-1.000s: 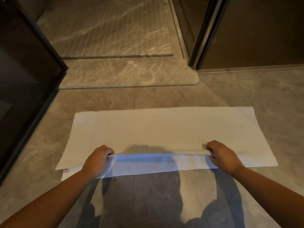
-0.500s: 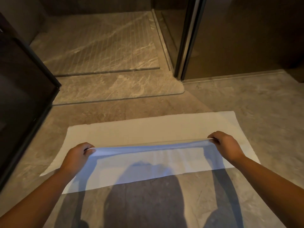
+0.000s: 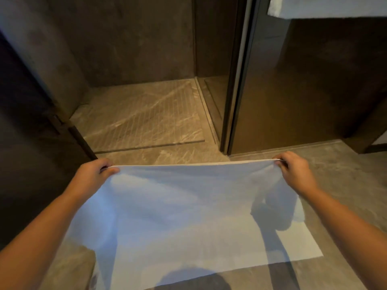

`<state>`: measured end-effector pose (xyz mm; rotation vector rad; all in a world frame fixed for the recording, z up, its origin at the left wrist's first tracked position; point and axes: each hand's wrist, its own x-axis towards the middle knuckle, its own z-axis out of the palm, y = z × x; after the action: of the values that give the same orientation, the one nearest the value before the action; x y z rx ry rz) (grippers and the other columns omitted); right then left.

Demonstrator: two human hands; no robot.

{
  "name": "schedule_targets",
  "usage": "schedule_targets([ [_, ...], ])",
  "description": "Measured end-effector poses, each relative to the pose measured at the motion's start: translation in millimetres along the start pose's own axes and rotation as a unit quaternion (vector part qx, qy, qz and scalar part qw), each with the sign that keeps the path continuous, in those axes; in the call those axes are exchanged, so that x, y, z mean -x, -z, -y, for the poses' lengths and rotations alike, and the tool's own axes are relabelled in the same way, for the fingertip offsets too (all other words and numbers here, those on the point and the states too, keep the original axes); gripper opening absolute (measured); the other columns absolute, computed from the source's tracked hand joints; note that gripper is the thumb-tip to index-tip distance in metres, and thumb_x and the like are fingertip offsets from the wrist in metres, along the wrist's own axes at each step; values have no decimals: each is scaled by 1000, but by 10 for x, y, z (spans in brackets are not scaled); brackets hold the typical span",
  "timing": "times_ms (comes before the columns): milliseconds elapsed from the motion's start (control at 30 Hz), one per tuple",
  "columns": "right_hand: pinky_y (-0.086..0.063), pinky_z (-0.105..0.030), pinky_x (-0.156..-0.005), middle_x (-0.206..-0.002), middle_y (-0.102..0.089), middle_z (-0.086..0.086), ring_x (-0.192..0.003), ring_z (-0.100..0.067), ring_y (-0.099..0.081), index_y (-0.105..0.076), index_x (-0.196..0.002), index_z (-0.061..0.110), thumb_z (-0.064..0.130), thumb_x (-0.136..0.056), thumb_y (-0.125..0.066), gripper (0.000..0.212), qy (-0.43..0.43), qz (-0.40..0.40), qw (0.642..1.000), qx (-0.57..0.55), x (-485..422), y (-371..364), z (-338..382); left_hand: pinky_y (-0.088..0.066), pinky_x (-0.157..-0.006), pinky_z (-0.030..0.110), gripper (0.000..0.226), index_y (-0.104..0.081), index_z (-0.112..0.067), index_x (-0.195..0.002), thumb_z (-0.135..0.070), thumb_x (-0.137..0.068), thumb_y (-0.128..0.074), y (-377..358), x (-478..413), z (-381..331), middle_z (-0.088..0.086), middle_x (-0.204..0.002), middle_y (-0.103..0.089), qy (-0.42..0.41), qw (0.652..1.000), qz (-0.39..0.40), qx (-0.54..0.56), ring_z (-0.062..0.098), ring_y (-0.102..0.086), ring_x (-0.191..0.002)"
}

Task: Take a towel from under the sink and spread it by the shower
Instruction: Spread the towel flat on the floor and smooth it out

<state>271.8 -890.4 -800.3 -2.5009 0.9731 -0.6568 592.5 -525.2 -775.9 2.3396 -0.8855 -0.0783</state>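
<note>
A white towel (image 3: 188, 210) stretches between my two hands, its far edge raised and taut, its near part lying on the grey floor. My left hand (image 3: 94, 174) pinches the far left corner. My right hand (image 3: 293, 172) pinches the far right corner. Just beyond the raised edge lies the shower floor (image 3: 142, 120), a ribbed stone tray behind a low threshold. My own shadow falls across the towel's near part.
A dark glass panel (image 3: 31, 132) stands at the left. A dark door frame (image 3: 236, 84) and a brown panel (image 3: 303, 91) rise at the right of the shower opening. A white ledge (image 3: 326, 7) shows at the top right. Grey stone floor (image 3: 345, 185) surrounds the towel.
Both hands have lifted the towel's folded edge off the floor and carried it forward towards the shower, opening the fold. The view has tilted upward.
</note>
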Motion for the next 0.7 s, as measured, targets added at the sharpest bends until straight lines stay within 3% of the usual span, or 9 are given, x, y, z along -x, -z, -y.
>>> schedule_targets([
  [267,-36,-27,-72,-92,-61,-14,-83,-21,-51,-64,-91,1,0,-87,-52,13,5,-41,998,-56,-483,669,425,-34,-47,13,23,-57,-18,-61,-17,-81,-67,657,-392,-491,2,-59,-55,-19,999,-42,9,13,-50,-58],
  [400,-36,-19,-62,-90,-57,-5,-82,-16,-50,-62,-90,8,8,-89,-52,10,-16,-92,990,-110,-601,831,605,-39,-58,29,14,-62,-14,-73,-18,-86,-61,847,-469,-700,6,-69,-60,-39,996,-72,18,24,-55,-69],
  [533,-34,-15,-60,-90,-55,-1,-80,-12,-49,-60,-90,13,13,-91,-51,9,-33,-107,982,-151,-577,931,702,-42,-64,34,13,-64,-11,-82,-19,-89,-56,941,-425,-800,7,-76,-61,-36,994,-95,35,24,-55,-74],
  [700,-32,-15,-57,-90,-55,-2,-81,-14,-48,-60,-91,11,12,-92,-47,14,-54,-139,974,-171,-361,876,801,-40,-60,26,14,-62,-17,-82,-22,-91,-52,876,-124,-724,0,-75,-59,-25,987,-140,69,15,-53,-73],
])
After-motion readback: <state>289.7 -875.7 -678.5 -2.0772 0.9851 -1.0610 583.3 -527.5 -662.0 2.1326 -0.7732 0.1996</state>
